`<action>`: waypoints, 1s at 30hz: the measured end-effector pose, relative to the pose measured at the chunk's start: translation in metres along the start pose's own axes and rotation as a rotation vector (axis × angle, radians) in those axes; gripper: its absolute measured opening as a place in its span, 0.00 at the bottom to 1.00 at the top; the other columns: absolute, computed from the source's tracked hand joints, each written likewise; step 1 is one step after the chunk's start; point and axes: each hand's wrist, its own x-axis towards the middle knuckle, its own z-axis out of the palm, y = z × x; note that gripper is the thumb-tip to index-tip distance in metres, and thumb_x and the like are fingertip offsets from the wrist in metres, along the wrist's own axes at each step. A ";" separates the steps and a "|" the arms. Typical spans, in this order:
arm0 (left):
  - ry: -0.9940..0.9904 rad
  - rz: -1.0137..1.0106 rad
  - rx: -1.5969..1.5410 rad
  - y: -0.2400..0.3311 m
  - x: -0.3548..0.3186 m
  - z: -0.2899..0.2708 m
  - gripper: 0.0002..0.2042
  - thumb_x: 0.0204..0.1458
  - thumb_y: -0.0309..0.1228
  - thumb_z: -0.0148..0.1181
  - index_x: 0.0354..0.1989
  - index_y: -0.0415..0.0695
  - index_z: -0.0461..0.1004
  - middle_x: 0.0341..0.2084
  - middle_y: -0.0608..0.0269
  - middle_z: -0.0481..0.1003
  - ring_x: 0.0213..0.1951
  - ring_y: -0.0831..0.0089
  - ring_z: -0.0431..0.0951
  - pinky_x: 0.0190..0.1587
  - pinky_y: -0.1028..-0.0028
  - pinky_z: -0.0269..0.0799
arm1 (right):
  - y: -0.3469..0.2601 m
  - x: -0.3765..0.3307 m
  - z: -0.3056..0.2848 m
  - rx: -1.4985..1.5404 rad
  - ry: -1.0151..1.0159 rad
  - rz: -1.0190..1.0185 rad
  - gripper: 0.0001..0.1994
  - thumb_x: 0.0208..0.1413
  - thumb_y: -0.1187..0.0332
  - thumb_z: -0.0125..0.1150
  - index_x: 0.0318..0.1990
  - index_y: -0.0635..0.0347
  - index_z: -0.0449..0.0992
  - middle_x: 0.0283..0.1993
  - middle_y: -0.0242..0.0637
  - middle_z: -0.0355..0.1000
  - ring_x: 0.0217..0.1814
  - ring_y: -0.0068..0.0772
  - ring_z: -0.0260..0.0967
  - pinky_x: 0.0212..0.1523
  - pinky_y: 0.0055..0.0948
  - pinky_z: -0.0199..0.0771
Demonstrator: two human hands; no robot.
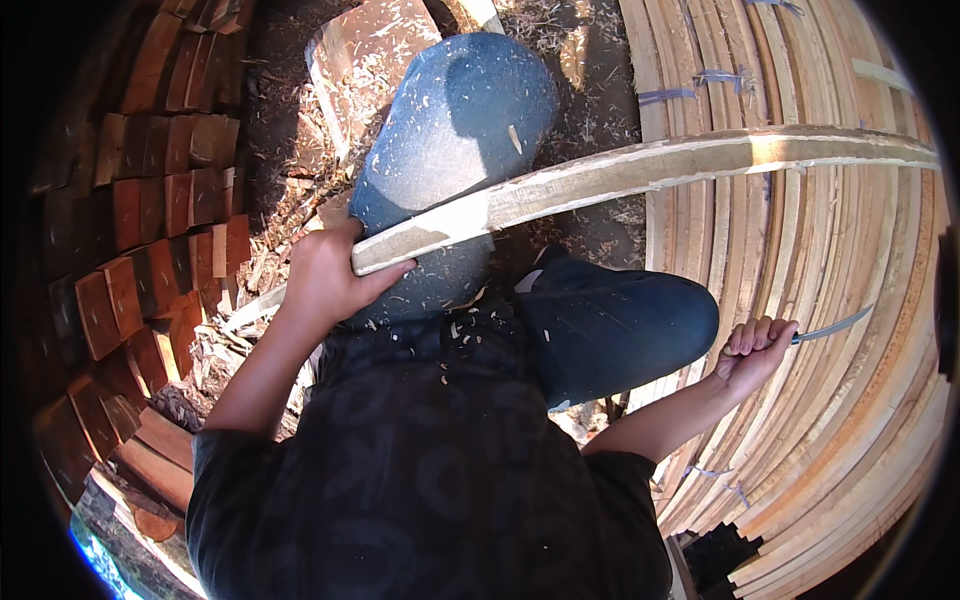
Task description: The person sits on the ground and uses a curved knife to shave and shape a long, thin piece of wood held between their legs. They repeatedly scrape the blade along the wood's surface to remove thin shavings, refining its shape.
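My left hand [328, 275] is wrapped around the near end of a long wooden strip [590, 185], with the thumb underneath. The strip has pale, freshly cut edges. It lies across my raised left knee and runs off to the right above stacked wood. A pale pointed piece of wood [258, 308] shows past my left wrist; I cannot tell whether it joins the strip. Out to the right, my right hand [757, 352] is closed around the handle of a knife [838, 326] with a thin, slightly curved blade pointing right, apart from the strip.
A large stack of long pale strips [790, 230], some tied with purple bands, fills the right side. Reddish-brown wood blocks [130, 220] are piled at the left. Shavings cover the ground and a flat board [375, 55] beyond my denim-covered knee [455, 120].
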 end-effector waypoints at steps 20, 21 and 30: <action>-0.486 -0.040 -0.196 0.004 0.030 -0.035 0.21 0.42 0.46 0.67 0.29 0.35 0.79 0.21 0.47 0.76 0.26 0.57 0.79 0.32 0.64 0.71 | 0.081 -0.095 0.094 -0.926 -0.655 -0.383 0.13 0.48 0.67 0.71 0.27 0.65 0.71 0.18 0.38 0.67 0.17 0.29 0.64 0.21 0.23 0.65; -0.466 -0.028 -0.202 0.003 0.029 -0.033 0.23 0.42 0.48 0.67 0.27 0.35 0.79 0.19 0.47 0.76 0.26 0.56 0.79 0.32 0.63 0.72 | 0.079 -0.094 0.091 -0.920 -0.646 -0.358 0.13 0.48 0.68 0.71 0.28 0.65 0.71 0.19 0.37 0.68 0.19 0.27 0.67 0.23 0.23 0.67; -0.419 -0.048 -0.241 0.000 0.027 -0.034 0.25 0.42 0.50 0.68 0.24 0.34 0.79 0.16 0.47 0.74 0.23 0.55 0.78 0.30 0.63 0.72 | 0.034 -0.023 0.004 -0.635 0.074 -0.168 0.21 0.66 0.54 0.45 0.24 0.58 0.60 0.13 0.28 0.54 0.11 0.15 0.51 0.09 0.16 0.49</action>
